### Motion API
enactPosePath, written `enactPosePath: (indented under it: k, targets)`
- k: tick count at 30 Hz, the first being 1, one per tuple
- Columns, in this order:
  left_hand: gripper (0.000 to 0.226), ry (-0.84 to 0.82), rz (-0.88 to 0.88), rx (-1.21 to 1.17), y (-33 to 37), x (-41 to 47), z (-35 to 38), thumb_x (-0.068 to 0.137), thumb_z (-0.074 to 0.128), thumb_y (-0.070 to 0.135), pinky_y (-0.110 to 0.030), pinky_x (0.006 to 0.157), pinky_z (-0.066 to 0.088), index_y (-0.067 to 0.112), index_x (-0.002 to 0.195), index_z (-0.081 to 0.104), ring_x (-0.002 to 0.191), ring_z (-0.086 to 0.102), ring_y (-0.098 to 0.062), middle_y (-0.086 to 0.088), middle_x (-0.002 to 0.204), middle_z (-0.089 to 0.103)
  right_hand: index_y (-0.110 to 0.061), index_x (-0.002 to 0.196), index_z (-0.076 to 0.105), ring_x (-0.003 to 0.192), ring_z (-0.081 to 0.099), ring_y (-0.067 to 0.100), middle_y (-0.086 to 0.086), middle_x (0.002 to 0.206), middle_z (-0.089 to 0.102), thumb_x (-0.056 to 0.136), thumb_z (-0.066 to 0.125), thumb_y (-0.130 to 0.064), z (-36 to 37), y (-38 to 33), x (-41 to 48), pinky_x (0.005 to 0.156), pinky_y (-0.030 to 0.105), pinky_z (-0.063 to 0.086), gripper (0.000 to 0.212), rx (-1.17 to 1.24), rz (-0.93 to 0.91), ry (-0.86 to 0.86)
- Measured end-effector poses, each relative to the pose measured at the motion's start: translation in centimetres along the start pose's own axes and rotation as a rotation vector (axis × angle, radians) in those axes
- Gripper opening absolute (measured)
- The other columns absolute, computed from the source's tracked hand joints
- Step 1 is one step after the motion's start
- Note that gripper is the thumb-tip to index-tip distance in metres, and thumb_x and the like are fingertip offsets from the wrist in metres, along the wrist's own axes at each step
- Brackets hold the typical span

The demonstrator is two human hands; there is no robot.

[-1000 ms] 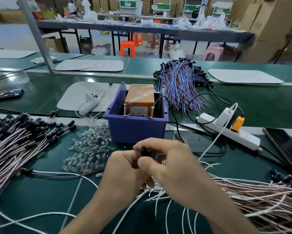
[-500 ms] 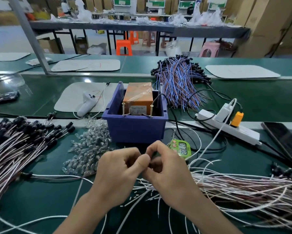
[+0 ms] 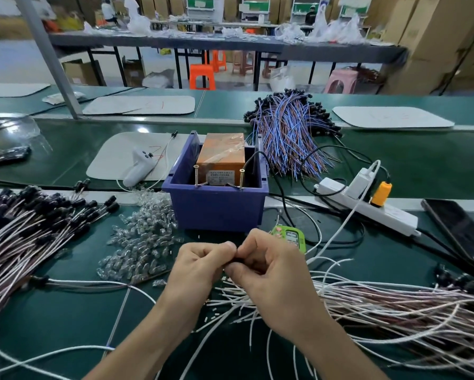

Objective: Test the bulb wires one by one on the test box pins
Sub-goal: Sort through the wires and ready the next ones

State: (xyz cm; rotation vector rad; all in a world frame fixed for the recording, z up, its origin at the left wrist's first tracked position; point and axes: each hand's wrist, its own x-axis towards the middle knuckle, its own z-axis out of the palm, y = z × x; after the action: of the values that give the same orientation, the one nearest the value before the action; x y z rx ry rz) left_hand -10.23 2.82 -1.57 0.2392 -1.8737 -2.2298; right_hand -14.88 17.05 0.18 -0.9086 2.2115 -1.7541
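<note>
Both forearms are cut off by the lower edge. The left hand (image 3: pixel 200 267) and right hand (image 3: pixel 274 281) meet fingertip to fingertip, each pinching a small black piece (image 3: pixel 236 260). It is almost wholly hidden by the fingers, so whether a wire runs from it cannot be told. The right wrist covers part of the loose bulb wires (image 3: pixel 395 305) fanned across the bench (image 3: pixel 65 319). A heap of clear bulbs (image 3: pixel 142 242) lies to the left. The right knuckles hide the lower edge of a green counter (image 3: pixel 289 237). Just beyond stands the purple test box (image 3: pixel 216 207), apart from the hands, with its two pins (image 3: pixel 196 175) upright at the near rim. A second ago the right hand hid the counter entirely; the hands remain joined before the box.
</note>
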Motion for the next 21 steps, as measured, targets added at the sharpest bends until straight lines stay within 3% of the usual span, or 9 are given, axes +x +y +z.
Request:
enactPosePath:
  k: [2,4,6,8,11,14,17,21]
  targets:
    - [0.065,-0.033,0.022,-0.043,-0.1,0.0,-0.1,0.085,0.065,0.039,-0.045,0.072,0.038,-0.022,0.069,0.048,0.072,0.044,-0.033,-0.039,0.067,0.044,-0.025,0.08,0.059,0.054,0.055,0.015,0.002,0.064,0.064,0.084,0.077,-0.011,0.1,0.0,-0.1,0.051,0.03,0.047,0.024,-0.016,-0.026,0.003]
    - [0.057,-0.031,0.022,-0.073,-0.2,0.0,-0.1,0.085,0.067,0.036,-0.043,0.075,0.046,-0.018,0.069,0.057,0.073,0.054,-0.031,-0.037,0.067,0.052,-0.025,0.078,0.061,0.052,0.053,0.006,0.0,0.061,0.064,0.083,0.077,-0.012,0.0,-0.1,0.1,0.05,0.02,0.042,0.022,0.072,-0.023,-0.016]
    - [0.042,-0.016,-0.029,-0.158,-0.6,-0.1,0.1,0.079,0.071,0.032,-0.031,0.065,0.049,0.004,0.051,0.058,0.054,0.052,-0.018,-0.013,0.051,0.049,-0.023,0.076,0.061,0.05,0.054,0.0,-0.003,0.059,0.065,0.083,0.076,-0.004,-0.3,-0.2,0.3,0.05,0.013,0.041,0.025,0.208,0.002,-0.063]
    - [0.046,0.015,-0.092,-0.24,-0.7,-0.3,0.5,0.073,0.074,0.036,-0.024,0.054,0.044,0.019,0.042,0.043,0.043,0.032,-0.011,0.004,0.044,0.03,-0.018,0.077,0.061,0.05,0.058,0.001,-0.004,0.061,0.068,0.084,0.074,0.002,-0.8,-0.2,0.5,0.051,0.011,0.042,0.025,0.268,0.018,-0.105]
    - [0.054,0.072,-0.035,-0.113,-0.8,-0.2,0.7,0.076,0.072,0.043,-0.031,0.055,0.033,0.014,0.049,0.035,0.052,0.025,-0.016,0.002,0.049,0.024,-0.02,0.077,0.061,0.054,0.061,0.009,0.0,0.064,0.069,0.083,0.076,-0.002,-1.2,0.0,0.6,0.052,0.022,0.047,0.024,0.191,0.0,-0.053]
    - [0.051,0.138,0.085,0.072,-0.5,-0.2,0.5,0.081,0.066,0.045,-0.036,0.054,0.021,0.022,0.049,0.034,0.055,0.02,-0.016,0.005,0.052,0.024,-0.022,0.08,0.061,0.063,0.066,0.03,0.008,0.069,0.07,0.082,0.077,-0.014,-0.5,0.1,0.4,0.06,0.05,0.055,0.019,0.089,-0.01,0.002]
    - [0.051,0.193,0.093,0.121,-0.1,-0.6,0.6,0.082,0.064,0.046,-0.039,0.055,0.021,0.022,0.049,0.033,0.056,0.02,-0.018,0.004,0.054,0.024,-0.024,0.081,0.059,0.06,0.063,0.019,0.006,0.069,0.07,0.081,0.076,-0.017,-0.3,0.2,0.4,0.058,0.04,0.054,0.018,0.09,-0.006,-0.019]
    - [0.053,0.246,-0.093,0.038,-0.4,-0.8,1.3,0.084,0.067,0.043,-0.039,0.056,0.021,0.021,0.053,0.03,0.06,0.018,-0.023,-0.002,0.057,0.022,-0.023,0.081,0.058,0.056,0.054,0.014,0.01,0.068,0.065,0.082,0.076,-0.013,-0.9,0.6,0.5,0.053,0.032,0.045,0.02,0.081,-0.012,-0.033]
